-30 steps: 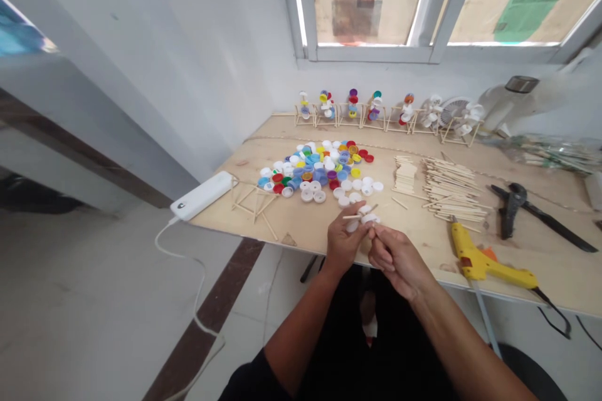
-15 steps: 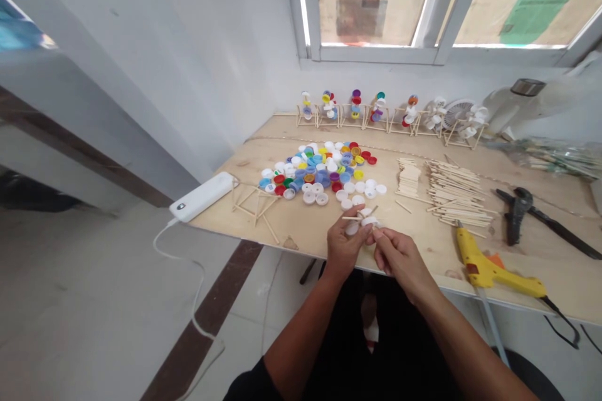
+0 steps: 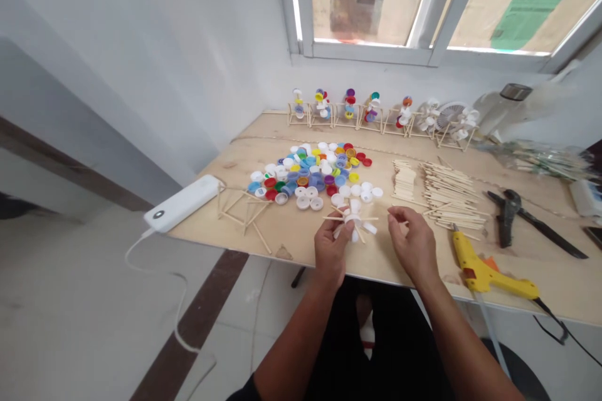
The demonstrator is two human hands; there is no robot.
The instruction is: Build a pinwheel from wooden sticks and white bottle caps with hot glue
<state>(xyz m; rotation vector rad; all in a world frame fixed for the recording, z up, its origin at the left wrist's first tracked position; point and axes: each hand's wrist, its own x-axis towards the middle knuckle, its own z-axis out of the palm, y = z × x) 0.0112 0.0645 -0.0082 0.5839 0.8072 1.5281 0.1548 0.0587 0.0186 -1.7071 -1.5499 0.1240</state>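
Note:
My left hand [image 3: 330, 252] grips a small wheel [image 3: 352, 220] built from white bottle caps and thin wooden sticks, its spokes pointing outward. To the right of it, apart from the wheel, is my right hand [image 3: 414, 243], thumb and fingers drawn together. Whether anything small is pinched in those fingertips I cannot make out. Just beyond the wheel lie several loose white caps [image 3: 345, 191], beside a heap of coloured bottle caps [image 3: 305, 172]. A stick frame [image 3: 242, 210] stands at the left part of the table [image 3: 291, 235].
Piles of wooden sticks [image 3: 454, 194] lie at the right, with black-handled pliers [image 3: 510, 216] and a yellow glue gun [image 3: 493, 276] by the front edge. Along the wall stand several finished stick-and-cap pinwheels [image 3: 350, 109] and a white fan [image 3: 449, 116]. A cabled power bank [image 3: 183, 203] overhangs the left edge.
My right hand has moved away from the white cap wheel to the right. In my left hand the wheel now shows more fully, its spokes spread out. The view has shifted slightly.

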